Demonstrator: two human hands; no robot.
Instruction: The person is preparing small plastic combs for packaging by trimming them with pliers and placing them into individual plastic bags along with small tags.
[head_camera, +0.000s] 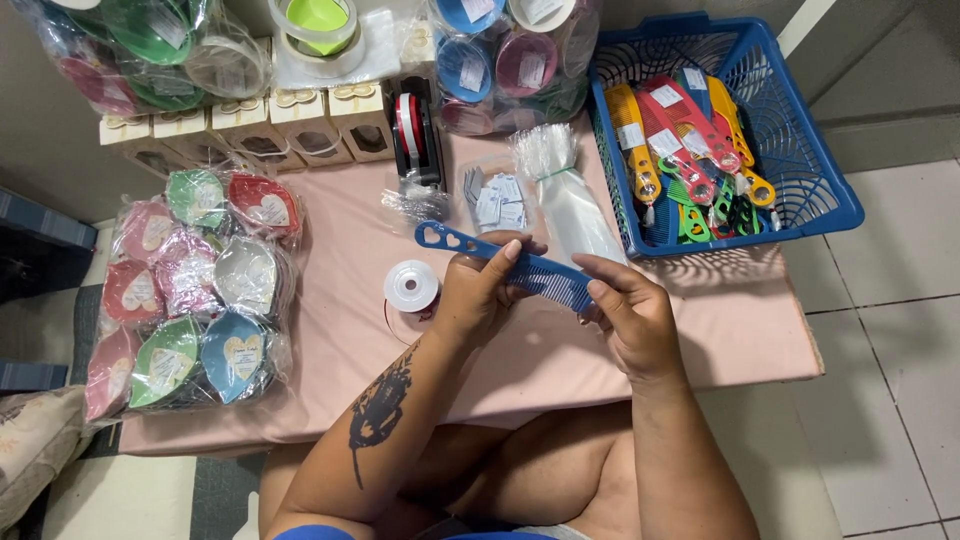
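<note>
one head-worn camera looks steeply down, close over a low pink table and the wearer's lap.

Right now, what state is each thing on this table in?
blue comb: lifted, held by both hands
left hand: gripping the comb's middle
right hand: pinching the toothed end
white ribbon spool: lying flat
blue basket: upright, holding coloured combs
tape dispenser: upright, loaded

Your left hand and right hand grip a blue comb above the pink table. A blue basket of coloured combs sits right; a white ribbon spool lies just beside your left hand.
</note>
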